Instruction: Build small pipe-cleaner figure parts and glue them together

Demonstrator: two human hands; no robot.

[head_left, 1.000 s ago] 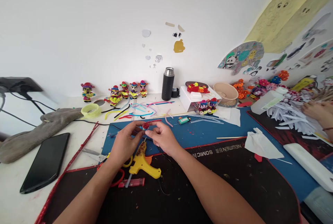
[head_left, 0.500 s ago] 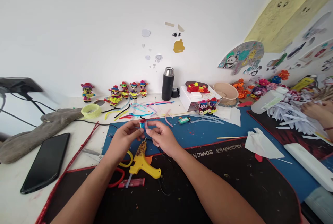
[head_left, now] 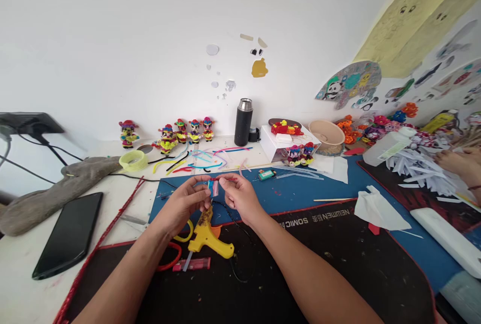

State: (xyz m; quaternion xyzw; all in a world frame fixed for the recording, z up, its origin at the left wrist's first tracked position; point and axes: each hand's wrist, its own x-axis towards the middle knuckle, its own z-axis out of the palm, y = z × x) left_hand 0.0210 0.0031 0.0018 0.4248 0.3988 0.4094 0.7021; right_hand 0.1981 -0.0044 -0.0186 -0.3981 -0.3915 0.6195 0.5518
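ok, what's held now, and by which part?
Left hand grips a small blue-and-pink piece by its blue side; right hand pinches the red strip at its top. Exact fingertip contact is too small to tell.

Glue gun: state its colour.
The glue gun is mostly yellow, stained dark near the front; head view.
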